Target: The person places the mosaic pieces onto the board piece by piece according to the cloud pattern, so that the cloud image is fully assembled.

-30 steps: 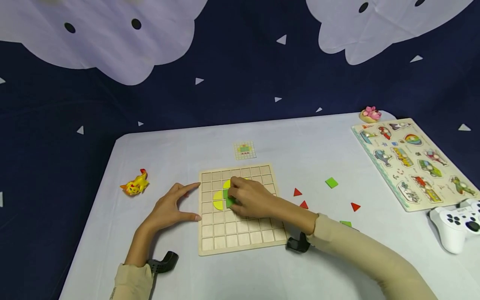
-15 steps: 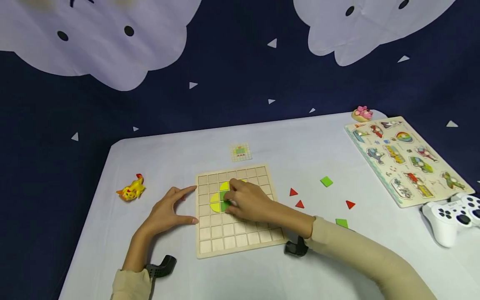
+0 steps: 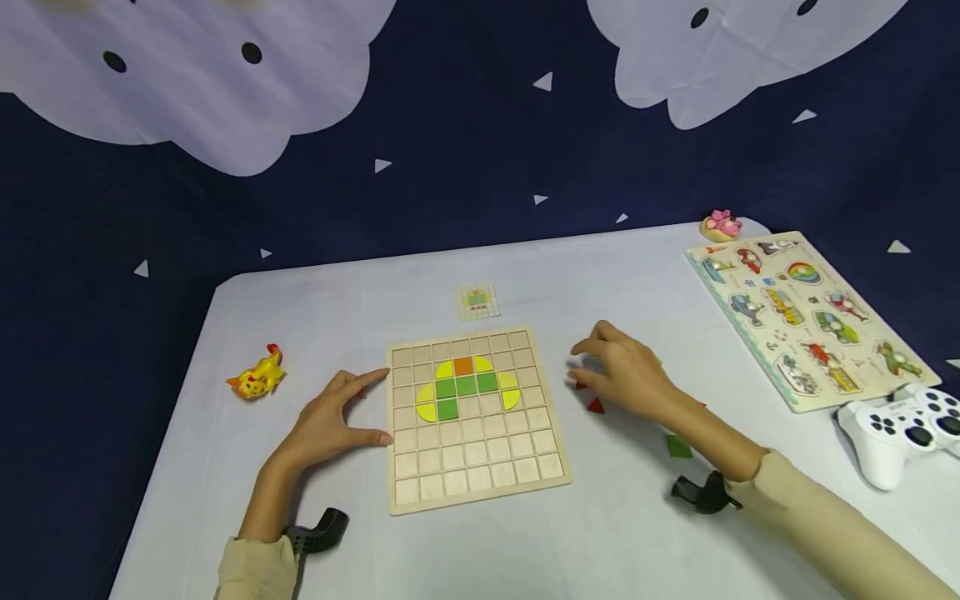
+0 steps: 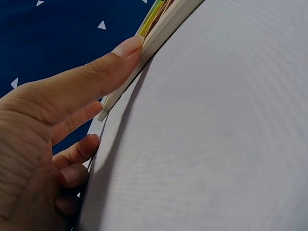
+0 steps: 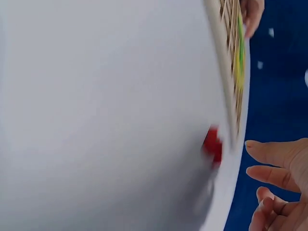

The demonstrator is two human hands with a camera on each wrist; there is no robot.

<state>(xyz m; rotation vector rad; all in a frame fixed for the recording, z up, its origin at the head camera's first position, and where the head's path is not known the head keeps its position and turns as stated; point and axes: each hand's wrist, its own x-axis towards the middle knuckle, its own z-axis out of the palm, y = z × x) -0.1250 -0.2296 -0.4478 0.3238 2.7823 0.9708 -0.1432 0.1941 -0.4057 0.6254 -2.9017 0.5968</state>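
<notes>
A wooden grid board (image 3: 480,482) lies on the white table. Set in its cells are an orange square (image 3: 463,366), several green squares (image 3: 467,384) and several rounded yellow pieces (image 3: 426,410). My left hand (image 3: 330,422) touches the board's left edge with thumb and index finger spread apart; the left wrist view shows the thumb against the rim. Right of the board, my right hand (image 3: 632,372) hovers above the table with nothing visible between its parted fingers. Red triangles (image 3: 596,406) lie beneath its fingertips, one partly hidden. Near that wrist rests a loose green square (image 3: 678,446).
A small pattern card (image 3: 477,302) lies behind the board. To the left sits a yellow cat figure (image 3: 257,375). On the right are a picture puzzle board (image 3: 813,325), a white game controller (image 3: 900,429) and a pink figure (image 3: 722,225).
My right hand has left the board and moved right, over the loose red triangles. The green squares it covered are now visible in the grid. My left hand stays at the board's edge.
</notes>
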